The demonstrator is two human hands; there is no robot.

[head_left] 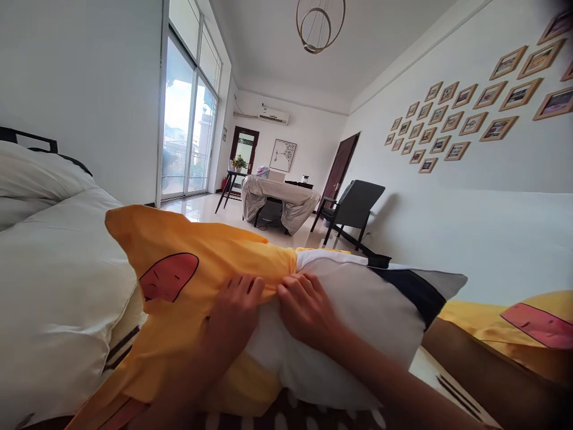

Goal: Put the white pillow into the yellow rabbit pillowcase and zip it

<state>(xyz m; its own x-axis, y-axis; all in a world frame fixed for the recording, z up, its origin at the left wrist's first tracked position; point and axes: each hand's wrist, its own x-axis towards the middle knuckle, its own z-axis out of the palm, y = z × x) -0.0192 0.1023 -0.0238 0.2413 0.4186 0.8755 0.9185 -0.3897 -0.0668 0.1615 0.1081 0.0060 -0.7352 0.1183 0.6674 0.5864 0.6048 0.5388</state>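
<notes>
The grey-and-white pillow (358,298) lies toward five o'clock, its long axis roughly nine to three, dark-banded corner (449,282) pointing at three. The yellow cover (228,245) extends toward nine; left hand (237,310) and right hand (308,310), side by side, both pinch its edge.

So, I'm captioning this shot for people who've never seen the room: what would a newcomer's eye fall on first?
Probably the bright yellow cloth with its pink patch, left of centre in front, where the left hand and right hand gather its edge against a grey-white pillow. Next, likely the slanting cluster of framed pictures on the right wall, then the ringed lamp hanging at top centre.
</notes>
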